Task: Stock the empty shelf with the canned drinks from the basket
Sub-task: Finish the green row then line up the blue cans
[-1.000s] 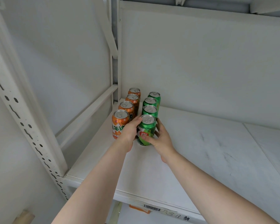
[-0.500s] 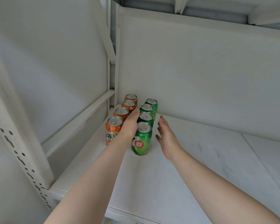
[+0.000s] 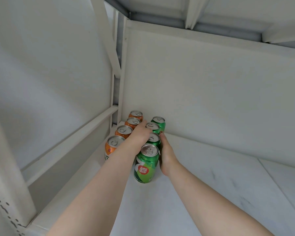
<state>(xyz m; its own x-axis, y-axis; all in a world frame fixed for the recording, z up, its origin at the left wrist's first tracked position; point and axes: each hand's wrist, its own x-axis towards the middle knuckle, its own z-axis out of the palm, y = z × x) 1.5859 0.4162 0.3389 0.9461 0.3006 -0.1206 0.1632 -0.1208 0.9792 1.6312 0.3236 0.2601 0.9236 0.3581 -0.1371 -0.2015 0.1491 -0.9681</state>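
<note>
Setting: white shelf board (image 3: 203, 176) under a white back panel, with a pale wall and a punched metal upright (image 3: 5, 193) off to my left.
Cans: two rows stand upright in the far left corner, four orange cans (image 3: 113, 145) on the left and four green cans (image 3: 147, 162) on the right, running front to back and nearly touching.
Basket: out of view, so I cannot tell how many cans are left in it.
Left hand (image 3: 140, 135): it lies between the two rows, over the tops of the middle cans, fingers reaching toward the back; they look fairly straight, but I cannot tell whether they curl round any can.
Right hand (image 3: 166, 154): flat against the right side of the green row, fingers straight and pointing back, pressing, not gripping.
Step in hand: I judge this to be squaring up the green row against the orange one.
Progress: eight cans are placed, and most of the board to the right is bare.
Next move: likely drawing both hands back without tipping the front green can, then starting a third row just right of the green one.
</note>
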